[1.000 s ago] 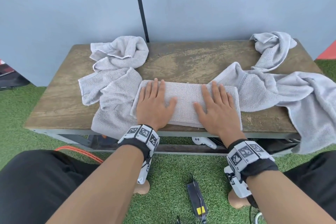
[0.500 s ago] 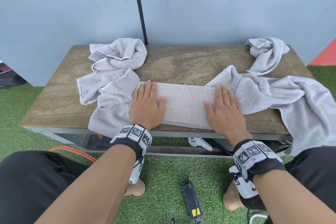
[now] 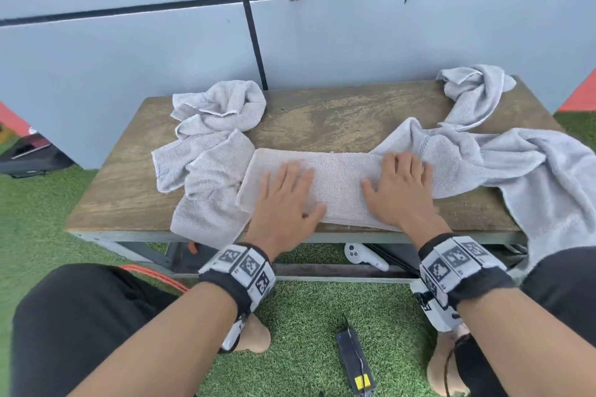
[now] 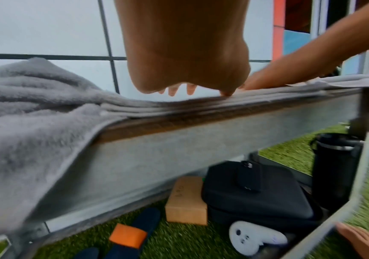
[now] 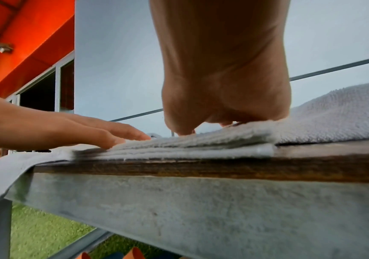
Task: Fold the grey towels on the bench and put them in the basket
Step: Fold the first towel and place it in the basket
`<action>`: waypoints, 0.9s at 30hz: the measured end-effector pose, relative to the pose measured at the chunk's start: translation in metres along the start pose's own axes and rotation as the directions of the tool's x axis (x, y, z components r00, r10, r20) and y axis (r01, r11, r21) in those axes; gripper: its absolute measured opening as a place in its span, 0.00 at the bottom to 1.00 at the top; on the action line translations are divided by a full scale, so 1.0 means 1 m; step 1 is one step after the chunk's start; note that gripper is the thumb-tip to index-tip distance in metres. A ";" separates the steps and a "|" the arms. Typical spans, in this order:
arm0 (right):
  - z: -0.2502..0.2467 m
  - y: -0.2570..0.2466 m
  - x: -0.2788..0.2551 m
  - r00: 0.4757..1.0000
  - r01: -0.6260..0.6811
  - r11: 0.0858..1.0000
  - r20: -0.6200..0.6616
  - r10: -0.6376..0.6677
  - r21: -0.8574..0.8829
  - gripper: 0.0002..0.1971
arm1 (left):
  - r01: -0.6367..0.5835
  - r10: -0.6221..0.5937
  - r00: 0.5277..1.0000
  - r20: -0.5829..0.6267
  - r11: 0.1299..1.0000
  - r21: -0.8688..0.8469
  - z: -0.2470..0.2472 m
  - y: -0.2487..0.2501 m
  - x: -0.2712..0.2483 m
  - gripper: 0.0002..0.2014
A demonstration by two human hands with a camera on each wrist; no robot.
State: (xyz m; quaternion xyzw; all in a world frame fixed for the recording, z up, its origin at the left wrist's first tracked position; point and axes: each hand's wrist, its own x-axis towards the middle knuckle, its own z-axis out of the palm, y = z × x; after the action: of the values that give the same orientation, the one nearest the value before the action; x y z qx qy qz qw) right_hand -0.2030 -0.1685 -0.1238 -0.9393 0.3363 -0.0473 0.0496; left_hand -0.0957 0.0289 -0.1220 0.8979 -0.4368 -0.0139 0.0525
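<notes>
A grey towel [image 3: 335,185], folded into a long strip, lies along the front edge of the wooden bench [image 3: 338,119]. My left hand [image 3: 283,200] lies flat on its left half with fingers straight. Flat on its right end presses my right hand [image 3: 398,192]. The wrist views show the strip's stacked layers [image 5: 190,147] at the bench edge under both palms [image 4: 188,52]. A crumpled grey towel [image 3: 209,151] lies at the bench's left. More crumpled grey towels [image 3: 516,167] lie at the right and hang over the edge. No basket is in view.
A grey panel wall [image 3: 290,35] stands right behind the bench. Under the bench sit a black case [image 4: 257,196], a white controller [image 4: 254,238], a cork block [image 4: 185,201], slippers and a dark bottle [image 4: 334,168]. A black device [image 3: 354,364] lies on the green turf by my feet.
Both hands have slid apart along the folded strip and then a little back, still flat on it. The towels themselves have not moved.
</notes>
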 end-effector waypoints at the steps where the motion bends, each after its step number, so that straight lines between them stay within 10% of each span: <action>1: -0.002 0.000 0.000 0.999 0.019 1.000 -0.045 -0.020 -0.018 0.30 | -0.011 0.012 1.000 0.026 1.000 -0.026 0.004 0.007 -0.009 0.38; 6: -0.020 0.014 -0.005 0.983 0.075 0.997 -0.168 -0.071 0.020 0.15 | 0.055 -0.049 0.998 0.049 0.992 -0.112 0.019 0.017 -0.005 0.39; 16: -0.044 0.044 -0.007 0.953 -0.183 0.853 0.301 0.032 0.489 0.11 | -0.054 0.060 0.979 0.193 0.998 -0.038 -0.007 -0.005 0.068 0.25; 23: -0.045 0.034 -0.018 0.812 -0.217 0.801 0.559 -0.169 0.558 0.17 | 0.030 -0.041 0.997 -0.069 0.987 -0.156 -0.016 0.000 0.060 0.09; 27: -0.048 0.026 -0.017 0.830 -0.299 0.718 0.543 -0.130 0.628 0.18 | -0.091 0.088 0.996 -0.022 0.951 -0.294 -0.008 -0.016 0.021 0.27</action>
State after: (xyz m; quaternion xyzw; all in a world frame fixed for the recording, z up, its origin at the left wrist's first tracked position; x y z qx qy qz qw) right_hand -0.2384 -0.1810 -0.0800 -0.8066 0.3094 0.1061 0.4924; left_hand -0.0700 0.0230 -0.1157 0.8593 -0.4700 -0.0725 0.1882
